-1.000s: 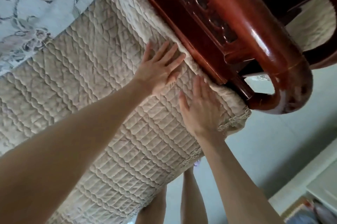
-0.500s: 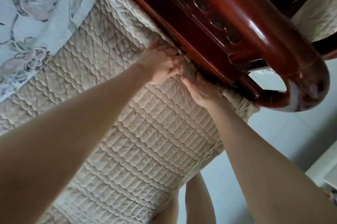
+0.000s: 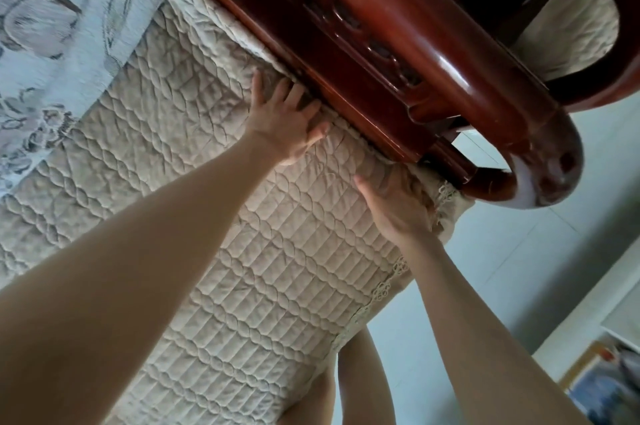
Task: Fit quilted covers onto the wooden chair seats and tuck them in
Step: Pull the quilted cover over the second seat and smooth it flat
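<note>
A beige quilted cover (image 3: 263, 251) with a lace trim lies over the seat of a carved red-brown wooden chair. Its edge runs under the chair's side rail and curved armrest (image 3: 450, 78). My left hand (image 3: 287, 120) lies flat on the cover, its straight fingers pushed into the gap under the rail. My right hand (image 3: 398, 203) presses the cover further toward the seat's front corner, fingers straight and their tips hidden in the bunched cloth by the rail.
A pale blue floral cushion (image 3: 59, 44) lies on the seat at the upper left. A second chair with a quilted cover (image 3: 575, 33) shows at the upper right. Light floor tiles (image 3: 540, 269) lie beyond the seat; my legs stand below its front edge.
Both hands went from curled against the rail to flat. My right hand slid along the rail toward the front corner; my left hand stayed at the gap.
</note>
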A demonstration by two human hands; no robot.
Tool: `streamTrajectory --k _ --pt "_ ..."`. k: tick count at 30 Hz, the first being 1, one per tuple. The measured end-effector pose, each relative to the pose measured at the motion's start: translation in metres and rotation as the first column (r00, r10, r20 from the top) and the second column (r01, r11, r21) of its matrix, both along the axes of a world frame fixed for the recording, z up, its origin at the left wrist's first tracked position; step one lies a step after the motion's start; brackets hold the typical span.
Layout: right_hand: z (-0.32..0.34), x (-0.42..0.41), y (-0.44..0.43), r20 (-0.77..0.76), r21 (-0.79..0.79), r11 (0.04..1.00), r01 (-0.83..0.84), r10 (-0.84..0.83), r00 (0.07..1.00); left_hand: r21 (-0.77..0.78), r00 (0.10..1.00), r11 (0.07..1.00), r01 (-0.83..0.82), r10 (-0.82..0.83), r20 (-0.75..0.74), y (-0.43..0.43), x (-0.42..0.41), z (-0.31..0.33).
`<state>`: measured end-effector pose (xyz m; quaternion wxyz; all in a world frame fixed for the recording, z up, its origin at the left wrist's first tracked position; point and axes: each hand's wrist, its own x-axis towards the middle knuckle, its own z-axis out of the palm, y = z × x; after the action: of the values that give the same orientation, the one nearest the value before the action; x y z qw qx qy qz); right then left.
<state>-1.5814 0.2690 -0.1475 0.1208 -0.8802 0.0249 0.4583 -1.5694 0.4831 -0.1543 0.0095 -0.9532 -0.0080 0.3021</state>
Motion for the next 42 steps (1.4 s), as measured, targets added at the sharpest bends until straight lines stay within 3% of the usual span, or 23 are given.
streamTrajectory --k 3,6,8,11,16,19,24,26,30,33,37,42 --pt "-0.008 0.018 0.0 -0.093 0.021 1.0 0.017 -0.015 0.996 -0.046 0.995 0.999 0.022 -0.017 0.1 0.001 -0.011 0.007" --pt "-0.017 0.026 -0.002 -0.129 0.048 0.998 0.029 -0.022 0.991 -0.14 0.949 0.967 0.214 -0.171 0.266 -0.008 -0.021 0.01" --pt "-0.02 0.028 -0.003 -0.142 0.076 0.996 0.042 -0.031 0.989 -0.176 0.955 0.95 0.257 -0.222 0.197 -0.015 -0.02 0.009" --pt "-0.018 0.029 -0.017 -0.121 0.088 0.995 0.039 -0.028 0.992 -0.152 0.984 0.973 0.174 -0.165 0.069 -0.022 -0.015 0.004" --pt "-0.011 -0.002 -0.043 0.142 -0.004 0.966 -0.258 0.256 0.956 -0.067 0.996 0.997 0.044 -0.049 -0.081 -0.042 0.002 -0.009" --pt "-0.019 0.006 -0.035 0.06 0.081 0.987 -0.139 0.135 0.989 -0.071 0.997 0.997 0.004 -0.009 -0.074 -0.05 0.005 -0.011" --pt "-0.029 0.029 -0.029 -0.1 0.14 0.99 0.026 -0.012 0.995 -0.166 0.976 0.967 0.193 -0.173 0.129 -0.025 -0.017 0.001" --pt "-0.016 0.019 -0.025 -0.024 0.156 0.988 -0.006 0.01 1.0 -0.166 0.981 0.968 0.189 -0.179 0.072 -0.025 -0.016 0.003" --pt "0.013 -0.003 -0.004 0.268 0.2 0.915 -0.349 0.291 0.918 -0.196 0.997 0.98 0.029 -0.042 -0.061 -0.032 0.003 -0.004" --pt "0.013 0.005 0.018 0.205 0.208 0.902 -0.379 0.338 0.918 -0.26 0.997 0.965 0.045 -0.059 -0.046 -0.019 0.006 0.002" --pt "0.01 0.018 0.047 0.05 0.187 0.921 -0.34 0.337 0.94 -0.191 0.975 0.973 0.129 -0.089 0.204 0.025 -0.017 0.012" --pt "-0.006 0.035 0.06 -0.114 0.197 0.96 -0.201 0.226 0.967 0.008 0.983 0.987 0.161 -0.161 0.084 0.069 -0.015 0.014"
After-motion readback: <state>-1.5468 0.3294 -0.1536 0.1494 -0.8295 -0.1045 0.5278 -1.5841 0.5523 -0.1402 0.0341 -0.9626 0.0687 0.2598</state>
